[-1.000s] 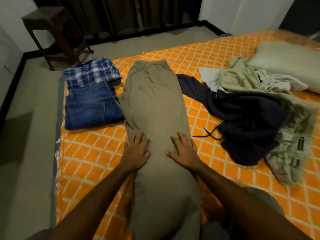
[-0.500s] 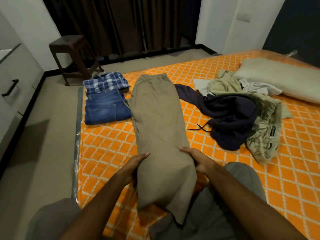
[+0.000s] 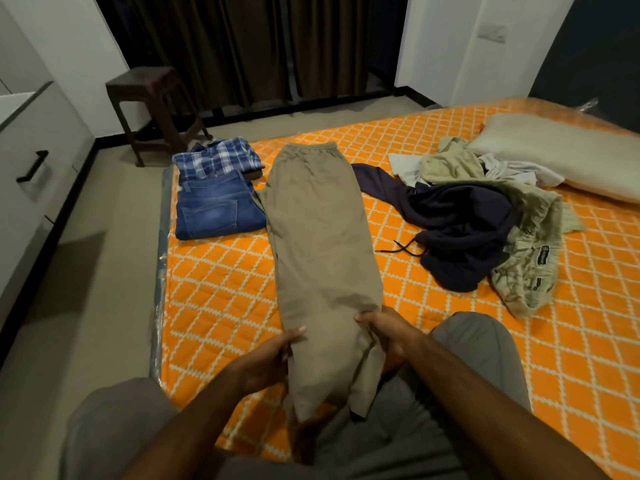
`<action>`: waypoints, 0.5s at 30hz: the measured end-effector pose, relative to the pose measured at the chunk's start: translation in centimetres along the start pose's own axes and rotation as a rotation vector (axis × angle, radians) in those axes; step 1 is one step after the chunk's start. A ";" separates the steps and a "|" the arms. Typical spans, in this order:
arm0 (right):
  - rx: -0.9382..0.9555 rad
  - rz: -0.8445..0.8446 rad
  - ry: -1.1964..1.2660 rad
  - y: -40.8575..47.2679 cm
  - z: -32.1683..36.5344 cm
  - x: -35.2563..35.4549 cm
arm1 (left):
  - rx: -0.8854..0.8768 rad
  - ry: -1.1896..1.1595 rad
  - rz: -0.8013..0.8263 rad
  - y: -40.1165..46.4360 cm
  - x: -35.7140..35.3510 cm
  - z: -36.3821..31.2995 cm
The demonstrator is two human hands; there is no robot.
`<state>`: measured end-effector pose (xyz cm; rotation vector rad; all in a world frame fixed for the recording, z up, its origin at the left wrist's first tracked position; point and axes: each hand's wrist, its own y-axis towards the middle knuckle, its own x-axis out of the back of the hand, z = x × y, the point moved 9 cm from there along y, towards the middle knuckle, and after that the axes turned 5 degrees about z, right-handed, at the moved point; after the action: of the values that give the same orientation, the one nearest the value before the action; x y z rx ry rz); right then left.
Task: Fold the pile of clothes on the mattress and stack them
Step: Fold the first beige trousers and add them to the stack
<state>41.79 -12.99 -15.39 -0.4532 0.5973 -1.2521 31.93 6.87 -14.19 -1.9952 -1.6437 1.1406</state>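
Observation:
Khaki trousers (image 3: 318, 237) lie lengthwise down the middle of the orange mattress (image 3: 214, 289), legs doubled together, waistband at the far end. My left hand (image 3: 266, 362) grips the left edge of the trouser legs near the hems, thumb on top. My right hand (image 3: 388, 330) grips the right edge, fingers curled under the cloth. The hems hang towards my lap. Folded blue jeans (image 3: 214, 209) and a folded plaid shirt (image 3: 218, 159) sit at the far left. An unfolded pile (image 3: 485, 220) of dark and pale garments lies to the right.
A pillow (image 3: 568, 157) lies at the mattress's far right. A dark wooden stool (image 3: 152, 105) stands on the floor beyond the mattress, before dark curtains. White cabinets (image 3: 31, 168) with a black handle line the left wall. My knees in grey trousers rest at the near edge.
My hands went from pressing flat on the trousers to taking hold of the leg edges lower down. The camera has pulled back and up.

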 end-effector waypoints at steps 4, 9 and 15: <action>0.008 0.027 0.100 -0.6 0.1 -1.1 | -0.064 -0.033 -0.009 -0.1 -0.8 0.8; -0.047 0.124 0.299 -2.1 1.2 -1.6 | -0.207 -0.255 -0.037 -1.9 -1.5 -3.1; -0.011 0.346 0.518 -6.5 3.0 -4.0 | -0.170 -0.301 -0.036 -3.5 -2.1 -2.5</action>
<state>38.09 -10.80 -8.34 -0.0193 1.0714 -1.0297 31.35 6.52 -9.44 -1.9581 -1.9758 1.3853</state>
